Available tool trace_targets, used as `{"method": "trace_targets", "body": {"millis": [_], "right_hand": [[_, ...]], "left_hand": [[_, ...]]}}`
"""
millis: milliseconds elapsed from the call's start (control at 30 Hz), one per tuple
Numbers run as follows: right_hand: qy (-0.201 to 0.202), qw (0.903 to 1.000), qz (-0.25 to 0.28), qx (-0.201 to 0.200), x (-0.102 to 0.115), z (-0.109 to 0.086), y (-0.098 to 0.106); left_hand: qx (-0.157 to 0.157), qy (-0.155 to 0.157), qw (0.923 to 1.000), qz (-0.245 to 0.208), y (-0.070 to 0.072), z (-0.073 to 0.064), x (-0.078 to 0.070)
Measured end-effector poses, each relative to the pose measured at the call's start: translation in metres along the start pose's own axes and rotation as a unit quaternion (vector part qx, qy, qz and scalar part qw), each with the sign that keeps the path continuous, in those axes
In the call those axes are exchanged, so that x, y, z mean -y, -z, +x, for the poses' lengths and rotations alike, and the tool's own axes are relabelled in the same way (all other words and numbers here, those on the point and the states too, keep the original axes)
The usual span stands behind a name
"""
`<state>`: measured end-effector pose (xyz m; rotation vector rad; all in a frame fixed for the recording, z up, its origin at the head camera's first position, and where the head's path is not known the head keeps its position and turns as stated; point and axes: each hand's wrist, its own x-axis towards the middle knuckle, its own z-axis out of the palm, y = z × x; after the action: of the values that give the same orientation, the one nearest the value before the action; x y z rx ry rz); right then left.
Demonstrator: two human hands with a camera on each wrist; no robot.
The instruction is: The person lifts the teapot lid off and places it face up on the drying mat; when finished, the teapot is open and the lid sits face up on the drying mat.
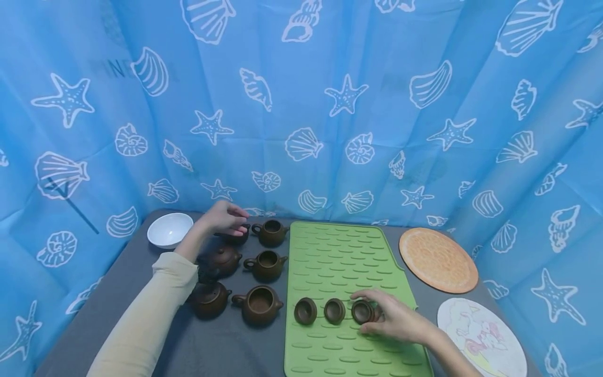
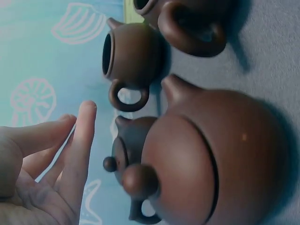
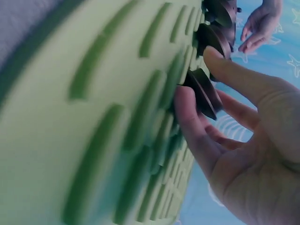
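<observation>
My left hand (image 1: 227, 219) hovers above the small lidded brown teapot (image 2: 127, 143) at the back left, fingers loosely bent and nothing between them. Two more lidded teapots (image 1: 223, 261) stand nearer me in that column. To their right is a column of three lidless teapots (image 1: 266, 266). On the green mat (image 1: 346, 251), my right hand (image 1: 392, 317) has its thumb and fingers round the rightmost small brown teapot lid (image 1: 362, 312), which lies hollow side up. Two similar lids, a middle one (image 1: 334, 311) and a left one (image 1: 305, 311), lie in a row beside it.
A white bowl (image 1: 169, 230) stands at the table's back left corner. Right of the mat lie a round orange placemat (image 1: 439, 260) and a white round placemat (image 1: 482, 335) with a printed drawing. A blue shell-patterned curtain (image 1: 301, 104) hangs behind the grey tabletop (image 1: 226, 345).
</observation>
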<state>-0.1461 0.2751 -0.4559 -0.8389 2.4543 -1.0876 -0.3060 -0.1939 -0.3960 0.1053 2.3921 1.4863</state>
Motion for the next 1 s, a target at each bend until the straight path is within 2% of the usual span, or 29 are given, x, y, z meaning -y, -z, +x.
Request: {"method": "trace_targets", "body": {"millis": [133, 267, 400, 500, 833, 1000], "right_hand": [[-0.025, 0.9990, -0.034, 0.013, 0.006, 0.002, 0.012], [-0.037, 0.9962, -0.078, -0.008, 0.013, 0.011, 0.027], [-0.012, 0.9945, -0.097, -0.038, 0.020, 0.027, 0.036], [0.012, 0.9939, -0.100, -0.045, 0.026, 0.044, 0.036], [0.066, 0.9965, -0.050, -0.012, 0.055, 0.114, 0.023], [0.089, 0.9960, -0.003, -0.006, 0.068, 0.156, 0.015]], "left_hand": [[-0.003, -0.008, 0.9999, 0.013, 0.009, -0.005, 0.002], [-0.005, -0.011, 0.9997, 0.021, 0.019, -0.010, 0.008], [-0.003, -0.010, 0.9998, 0.019, 0.027, -0.013, 0.015], [-0.011, -0.005, 0.9997, 0.021, 0.032, -0.014, 0.022], [-0.061, 0.031, 0.9967, 0.045, 0.043, -0.015, 0.046], [-0.061, 0.044, 0.9963, 0.040, 0.045, -0.013, 0.057]]}}
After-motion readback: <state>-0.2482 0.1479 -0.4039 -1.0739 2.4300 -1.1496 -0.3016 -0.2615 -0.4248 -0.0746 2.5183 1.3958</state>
